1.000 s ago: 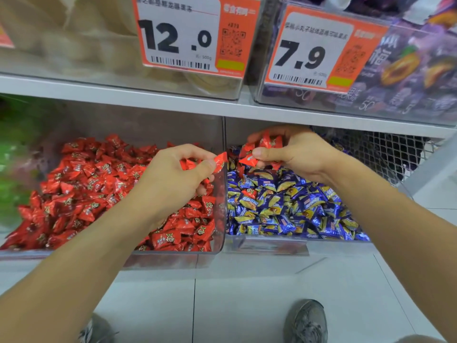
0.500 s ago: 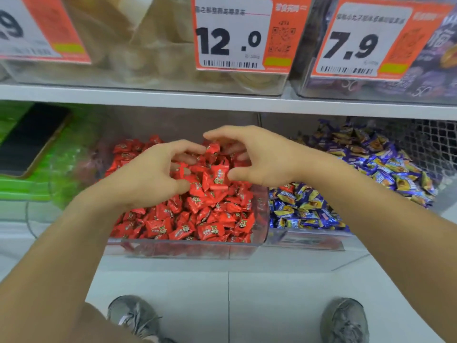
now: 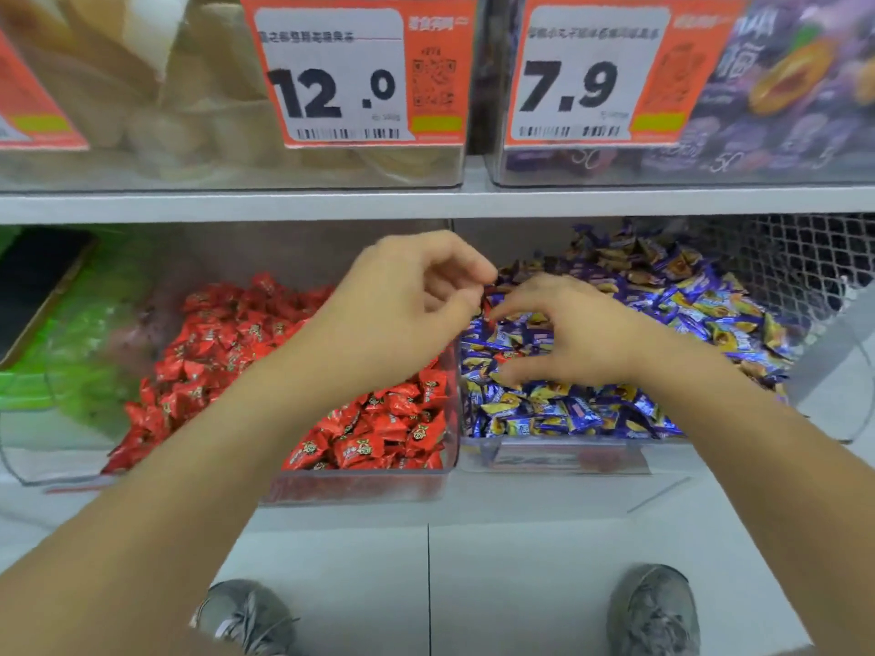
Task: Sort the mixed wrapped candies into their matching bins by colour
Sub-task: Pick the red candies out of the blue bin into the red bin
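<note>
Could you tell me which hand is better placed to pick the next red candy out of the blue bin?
Right, probably. The right hand hangs open directly over the blue bin, fingers by a red candy. The left hand sits at the divider, mostly over the red bin.

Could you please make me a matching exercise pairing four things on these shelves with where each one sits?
Things:
1. red candies
2. blue candies
3. 12.0 price tag
4. 7.9 price tag

Places:
A. upper shelf, right bin front
B. lower shelf, bin left of the divider
C. upper shelf, middle bin front
D. lower shelf, bin right of the divider

Pairs: 1-B, 2-D, 3-C, 4-A
</note>
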`<state>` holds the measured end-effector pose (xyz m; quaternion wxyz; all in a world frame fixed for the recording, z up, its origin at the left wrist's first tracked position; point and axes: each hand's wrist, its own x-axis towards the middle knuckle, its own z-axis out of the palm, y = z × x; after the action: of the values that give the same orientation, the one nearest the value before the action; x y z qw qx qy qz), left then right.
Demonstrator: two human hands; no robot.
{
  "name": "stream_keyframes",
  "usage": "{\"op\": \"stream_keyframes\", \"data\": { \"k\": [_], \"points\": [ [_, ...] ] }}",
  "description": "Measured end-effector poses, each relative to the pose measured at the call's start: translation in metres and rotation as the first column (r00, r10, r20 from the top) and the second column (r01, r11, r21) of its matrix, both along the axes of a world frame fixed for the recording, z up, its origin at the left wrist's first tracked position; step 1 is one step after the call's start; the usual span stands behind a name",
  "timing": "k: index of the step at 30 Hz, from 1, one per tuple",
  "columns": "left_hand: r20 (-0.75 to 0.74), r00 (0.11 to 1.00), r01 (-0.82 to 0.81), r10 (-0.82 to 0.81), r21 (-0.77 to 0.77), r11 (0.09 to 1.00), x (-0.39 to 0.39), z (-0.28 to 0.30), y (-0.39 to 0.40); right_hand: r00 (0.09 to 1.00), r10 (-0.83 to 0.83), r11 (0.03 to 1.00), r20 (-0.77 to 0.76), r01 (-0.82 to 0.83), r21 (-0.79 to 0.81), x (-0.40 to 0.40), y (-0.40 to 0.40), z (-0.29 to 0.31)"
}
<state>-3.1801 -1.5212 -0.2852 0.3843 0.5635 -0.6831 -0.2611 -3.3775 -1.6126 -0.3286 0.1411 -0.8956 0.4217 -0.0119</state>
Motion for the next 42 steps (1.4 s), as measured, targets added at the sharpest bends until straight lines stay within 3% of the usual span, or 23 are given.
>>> {"op": "stream_keyframes", "data": {
  "k": [2, 6, 9, 12, 18, 22, 24, 28, 33, 42],
  "points": [
    [0.232, 0.970, 0.066, -0.073, 0.041, 0.997, -0.023, 0.002, -0.018, 0.999, 0.044, 0.999, -0.017, -0.044, -0.001, -0.006, -0.003, -0.007],
    [0.582, 0.790, 0.090, -0.194, 0.203, 0.975, -0.052, -0.003, -0.062, 1.000, 0.013, 0.999, 0.022, -0.012, -0.041, -0.031, -0.009, -0.005],
    [0.674, 0.647, 0.072, -0.356, 0.411, 0.909, -0.064, -0.010, -0.085, 0.998, -0.021, 0.999, 0.067, 0.024, -0.045, -0.049, -0.012, -0.002],
    [0.701, 0.601, 0.046, -0.384, 0.450, 0.892, -0.073, -0.021, -0.093, 0.996, -0.040, 0.999, 0.085, 0.043, -0.033, -0.056, -0.015, 0.000],
    [0.695, 0.647, 0.008, -0.313, 0.404, 0.915, -0.080, -0.042, -0.097, 0.997, -0.070, 0.998, 0.031, 0.070, 0.001, -0.057, -0.018, 0.008],
    [0.722, 0.615, -0.004, -0.316, 0.403, 0.915, -0.079, -0.037, -0.099, 0.981, -0.077, 0.993, 0.179, 0.092, -0.076, -0.055, -0.020, 0.008],
    [0.698, 0.640, -0.019, -0.322, 0.433, 0.901, -0.078, -0.036, -0.100, 0.972, -0.063, 0.988, 0.227, 0.093, -0.124, -0.051, -0.022, 0.005],
    [0.610, 0.731, -0.017, -0.305, 0.464, 0.886, -0.069, -0.025, -0.102, 1.000, 0.023, 1.000, -0.002, -0.023, -0.006, -0.046, -0.027, -0.005],
    [0.646, 0.736, -0.036, -0.202, 0.335, 0.942, -0.059, -0.006, -0.100, 0.999, 0.041, 0.997, -0.010, -0.040, 0.069, -0.047, -0.027, -0.005],
    [0.361, 0.932, -0.080, 0.034, 0.114, 0.990, -0.042, -0.003, -0.040, 0.999, -0.041, 0.984, 0.004, 0.040, 0.172, -0.044, -0.026, 0.002]
  ]
}}
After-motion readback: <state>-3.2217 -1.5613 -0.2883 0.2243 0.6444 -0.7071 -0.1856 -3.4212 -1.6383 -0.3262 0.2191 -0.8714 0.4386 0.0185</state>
